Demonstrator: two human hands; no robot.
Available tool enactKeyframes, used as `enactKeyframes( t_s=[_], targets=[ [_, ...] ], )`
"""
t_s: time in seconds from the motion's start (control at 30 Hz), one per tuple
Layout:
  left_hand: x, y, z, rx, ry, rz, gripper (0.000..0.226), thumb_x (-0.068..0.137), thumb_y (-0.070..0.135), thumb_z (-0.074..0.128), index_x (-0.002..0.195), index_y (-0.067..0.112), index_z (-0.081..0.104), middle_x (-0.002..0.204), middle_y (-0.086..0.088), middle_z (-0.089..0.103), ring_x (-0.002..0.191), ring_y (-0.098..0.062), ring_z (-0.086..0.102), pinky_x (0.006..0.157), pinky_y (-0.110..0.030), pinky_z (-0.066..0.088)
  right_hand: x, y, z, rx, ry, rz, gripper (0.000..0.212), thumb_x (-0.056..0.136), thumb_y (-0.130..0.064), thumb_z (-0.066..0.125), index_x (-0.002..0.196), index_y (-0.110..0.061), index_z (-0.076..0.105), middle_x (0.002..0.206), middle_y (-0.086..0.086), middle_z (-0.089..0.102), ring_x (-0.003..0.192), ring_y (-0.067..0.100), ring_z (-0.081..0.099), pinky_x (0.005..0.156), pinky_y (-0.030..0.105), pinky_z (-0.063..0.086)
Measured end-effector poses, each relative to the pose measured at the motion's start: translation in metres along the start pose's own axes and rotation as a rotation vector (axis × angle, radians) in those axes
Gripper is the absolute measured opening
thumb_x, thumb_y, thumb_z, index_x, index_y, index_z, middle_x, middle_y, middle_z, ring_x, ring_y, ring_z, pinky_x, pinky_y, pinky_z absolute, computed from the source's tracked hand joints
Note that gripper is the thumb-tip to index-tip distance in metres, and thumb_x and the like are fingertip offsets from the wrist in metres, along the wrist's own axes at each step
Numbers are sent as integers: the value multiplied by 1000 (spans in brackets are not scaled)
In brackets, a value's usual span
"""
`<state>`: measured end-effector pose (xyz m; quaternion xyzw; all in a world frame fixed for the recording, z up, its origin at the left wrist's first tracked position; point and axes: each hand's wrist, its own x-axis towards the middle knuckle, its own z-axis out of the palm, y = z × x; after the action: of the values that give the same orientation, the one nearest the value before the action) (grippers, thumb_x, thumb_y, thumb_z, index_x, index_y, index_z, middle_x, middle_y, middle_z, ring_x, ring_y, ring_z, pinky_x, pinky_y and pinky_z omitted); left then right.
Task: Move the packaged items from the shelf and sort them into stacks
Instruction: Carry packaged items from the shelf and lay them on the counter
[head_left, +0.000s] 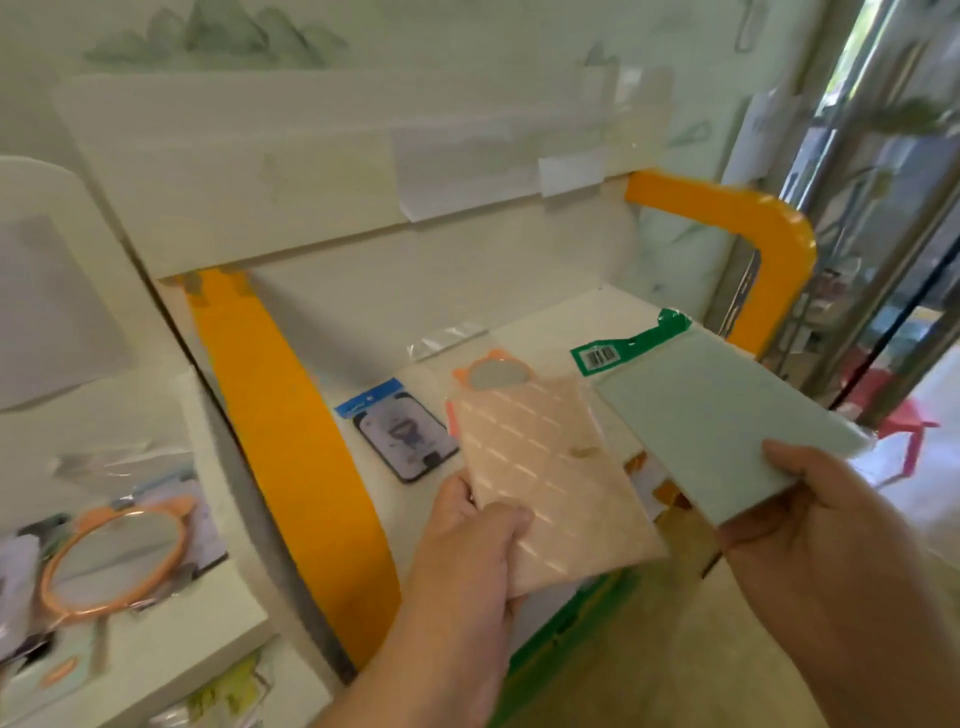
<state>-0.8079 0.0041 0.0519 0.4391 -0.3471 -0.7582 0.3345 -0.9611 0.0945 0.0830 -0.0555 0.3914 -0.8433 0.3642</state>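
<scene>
Left hand (470, 540), lower centre: thumb and fingers pinch a peach quilted packet (545, 478) by its lower edge. Right hand (826, 525), lower right: grips a pale green packet (717, 410) with green barcode header, upper end over the shelf (545, 332). Blue-topped packet (397, 431) lies flat on the shelf, centre. Orange-rimmed mirror package (114, 556), lower left, on a separate ledge.

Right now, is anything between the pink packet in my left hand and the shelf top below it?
Nothing visible blocks it. The left hand holds the pink packet above the shelf top. The blue-topped packet lies off to its left, and the right hand holds the green packet apart.
</scene>
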Motion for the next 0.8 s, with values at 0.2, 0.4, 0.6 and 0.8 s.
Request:
enactKeyframes(
  t_s=[0.2, 0.4, 0.6, 0.8],
  targets=[
    [74, -28, 40, 53, 65, 8, 29, 91, 9, 47, 111, 28, 58, 111, -16, 66, 99, -42, 62, 74, -41, 45, 70, -14, -7, -89, 67, 63, 36, 100, -12, 43, 133, -22, 50, 117, 8, 72, 108, 25, 68, 80, 40, 59],
    [109, -36, 73, -40, 156, 9, 27, 91, 1, 45, 111, 12, 60, 77, -13, 59, 61, -28, 51, 47, -29, 37, 141, -26, -24, -107, 102, 162, 33, 99, -12, 46, 130, -19, 52, 115, 8, 72, 102, 26, 71, 74, 39, 58],
    [154, -38, 121, -22, 219, 58, 36, 91, 4, 45, 112, 25, 66, 100, -9, 77, 96, -32, 70, 86, -49, 57, 219, -41, -27, -597, 65, 154, 10, 96, -13, 58, 93, -22, 62, 98, 10, 67, 92, 30, 63, 93, 51, 51],
    [228, -25, 177, 68, 314, 145, 30, 91, 4, 45, 106, 22, 63, 90, -4, 74, 76, -17, 65, 65, -28, 52, 329, -60, -45, -1332, -498, -273, 24, 105, -26, 40, 118, -41, 54, 104, -21, 68, 91, -1, 61, 80, 37, 54]
  ],
)
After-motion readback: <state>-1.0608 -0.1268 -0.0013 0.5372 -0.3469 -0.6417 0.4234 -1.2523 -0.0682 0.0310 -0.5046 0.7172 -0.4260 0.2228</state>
